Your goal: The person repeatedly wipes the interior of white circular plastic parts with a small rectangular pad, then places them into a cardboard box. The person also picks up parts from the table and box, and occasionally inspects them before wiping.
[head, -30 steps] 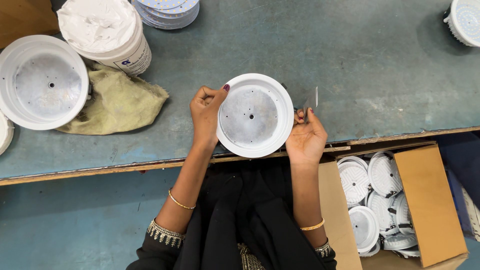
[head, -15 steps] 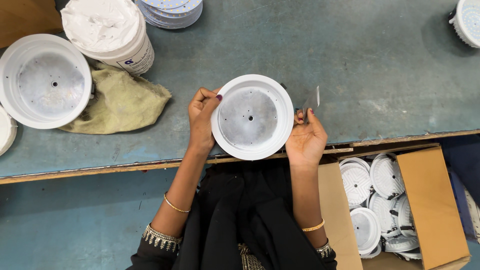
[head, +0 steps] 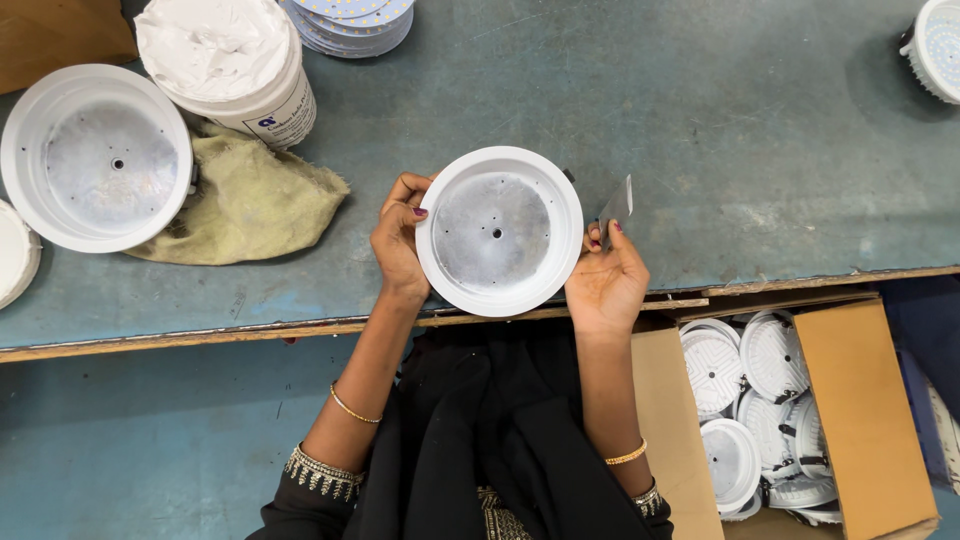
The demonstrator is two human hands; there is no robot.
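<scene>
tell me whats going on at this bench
A person holds a round white housing with a metal base between both hands above the table's edge. The left hand grips its rim; the right hand steadies the other side while pinching a small flat blade. More housings fill a cardboard box at right.

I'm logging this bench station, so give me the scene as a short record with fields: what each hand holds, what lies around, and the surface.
left hand: left hand grips the left rim of a round white housing with a grey metal centre
right hand: right hand supports the right rim and pinches a small flat metal blade
surface: teal workbench
left of hands: yellowish rag, second white housing, white tub of paste
lower right: cardboard box of similar white housings
</scene>
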